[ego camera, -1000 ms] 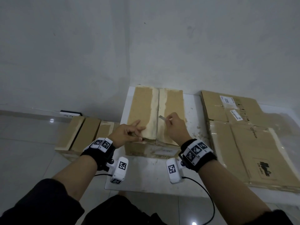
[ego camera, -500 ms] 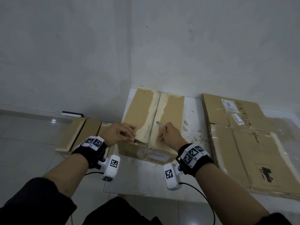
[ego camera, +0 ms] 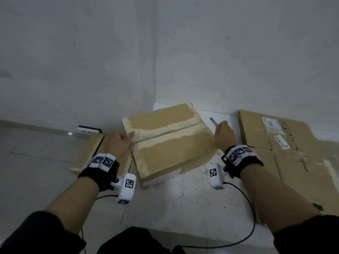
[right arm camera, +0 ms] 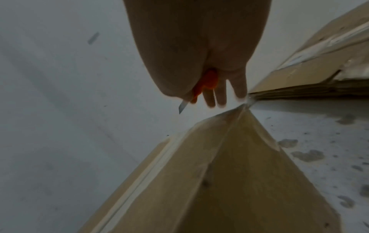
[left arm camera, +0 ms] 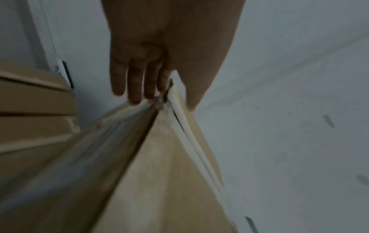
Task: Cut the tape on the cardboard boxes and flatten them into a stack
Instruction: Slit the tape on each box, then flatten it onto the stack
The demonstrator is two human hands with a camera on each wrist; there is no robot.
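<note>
A brown cardboard box [ego camera: 168, 142] lies turned crosswise on the white slab [ego camera: 192, 195], its taped seam running left to right. My left hand [ego camera: 119, 142] holds the box's left end with straight fingers [left arm camera: 135, 85] down its side and the thumb on top. My right hand [ego camera: 222, 132] is at the box's right end and grips an orange-handled cutter [right arm camera: 205, 83], whose blade [ego camera: 213, 122] points up and away from the box. Its other fingers [right arm camera: 221, 94] reach down beside the box corner [right arm camera: 243, 110].
A stack of flattened boxes [ego camera: 286, 149] lies right of the slab. Another brown box [ego camera: 91, 153] sits on the tiled floor at the left, by a wall socket strip [ego camera: 89, 129]. White walls meet in a corner just behind the box.
The box has been turned about a quarter turn, so its seam now runs sideways. My hands moved apart to its two ends; the cutter blade left the seam.
</note>
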